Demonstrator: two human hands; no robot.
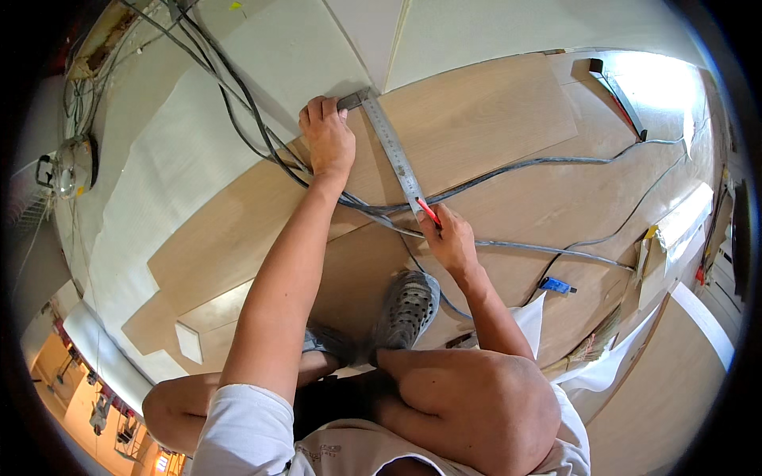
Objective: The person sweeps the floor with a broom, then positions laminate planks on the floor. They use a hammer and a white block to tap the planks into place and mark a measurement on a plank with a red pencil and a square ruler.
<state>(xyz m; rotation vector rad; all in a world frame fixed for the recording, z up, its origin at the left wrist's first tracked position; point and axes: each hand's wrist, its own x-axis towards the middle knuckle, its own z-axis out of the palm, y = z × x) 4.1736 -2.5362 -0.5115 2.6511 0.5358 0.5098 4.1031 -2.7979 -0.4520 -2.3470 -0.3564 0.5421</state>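
A carpenter's square with a metal ruled blade lies across the wood-look floor planks, its dark stock at the wall corner. My left hand is closed on the stock, fingers curled over its end. At the near end of the blade, my right hand pinches a slim red pencil. The pencil's tip is beside the blade, close to the cables; whether it touches the plank I cannot tell. Black and grey cables run over the planks and past the blade's lower end.
A black pull bar lies on the planks at the far right. Nearer on the right are a small blue tool and a broom head. White underlay spreads left, beside a power saw. My shoe stands below the cables.
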